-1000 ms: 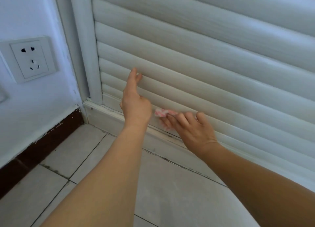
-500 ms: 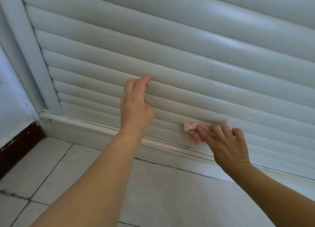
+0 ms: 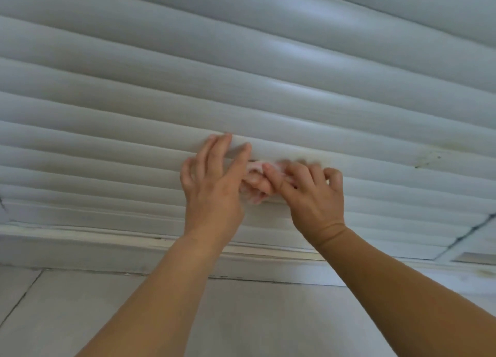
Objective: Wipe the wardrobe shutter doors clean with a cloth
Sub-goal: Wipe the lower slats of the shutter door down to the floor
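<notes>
Right hand (image 3: 314, 195), fingers curled, is seen bunching the soft, limp pink cloth (image 3: 255, 170) against a low slat of the shutter door (image 3: 268, 88), just at three o'clock of the spread left hand (image 3: 214, 185); a full-wad grip is judged best.

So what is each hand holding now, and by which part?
The right hand holds the pink cloth, bunched under its fingers. The left hand holds nothing; it presses a slat.

My single head view looks forward and down, close to the shutter door (image 3: 241, 61); floor (image 3: 241, 316) fills the frame's bottom.
</notes>
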### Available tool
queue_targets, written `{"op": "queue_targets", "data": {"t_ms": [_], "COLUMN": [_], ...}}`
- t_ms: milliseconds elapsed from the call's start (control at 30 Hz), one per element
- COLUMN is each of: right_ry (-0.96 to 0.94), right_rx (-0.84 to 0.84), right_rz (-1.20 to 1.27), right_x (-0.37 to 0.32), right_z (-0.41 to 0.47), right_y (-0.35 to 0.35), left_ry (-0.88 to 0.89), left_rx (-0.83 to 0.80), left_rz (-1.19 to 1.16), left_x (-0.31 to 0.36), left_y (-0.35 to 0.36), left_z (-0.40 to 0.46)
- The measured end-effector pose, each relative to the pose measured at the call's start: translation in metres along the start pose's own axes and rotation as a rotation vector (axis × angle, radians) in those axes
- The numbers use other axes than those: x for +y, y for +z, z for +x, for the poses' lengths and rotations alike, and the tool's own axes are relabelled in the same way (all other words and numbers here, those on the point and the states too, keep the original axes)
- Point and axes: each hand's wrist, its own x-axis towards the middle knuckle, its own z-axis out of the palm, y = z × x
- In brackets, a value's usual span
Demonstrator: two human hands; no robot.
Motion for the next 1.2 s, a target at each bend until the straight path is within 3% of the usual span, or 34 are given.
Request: {"op": "queue_targets", "data": {"t_ms": [100,200,333,467,533,733,900,1000,1200], "right_ry": [0.092,0.304,0.797,1.329,1.234,0.692,0.386,0.464,0.889], "right_rx": [-0.035,-0.067,-0.024,0.136,0.063,-0.146,-0.229,-0.265,-0.316], "right_rz": [-0.053,-0.043,0.120,0.579,0.493,0.386,0.265,0.210,0.293], "right_x": [0.034,0.059,0.050,0.011,-0.013,-0.090,-0.082,-0.058,-0.033], "right_z": [-0.032,-0.062,-0.074,-0.039,-0.023,-0.001,-0.019,-0.030,-0.036], "right_y": [-0.001,-0.006,-0.004,-0.003,-0.004,-0.003,0.006,0.005,-0.001], "left_ry": [0.020,0.015,-0.030,-0.078,-0.099,-0.110,-0.081,-0.108,-0.146], "left_rx": [-0.030,-0.012,-0.024,-0.050,-0.070,-0.096,-0.070,-0.066,-0.059], "left_rz": [0.100,0.122,0.120,0.089,0.069,0.043,0.064,0.075,0.077], "left_x": [-0.002,-0.002,0.004,0.009,0.013,0.008,0.007,0.011,0.015], "left_y": [0.004,0.007,0.008,0.006,0.003,-0.006,-0.004,-0.002,-0.001], "left_z": [-0.004,-0.006,-0.008,-0.009,-0.008,-0.002,-0.005,-0.006,-0.006]}}
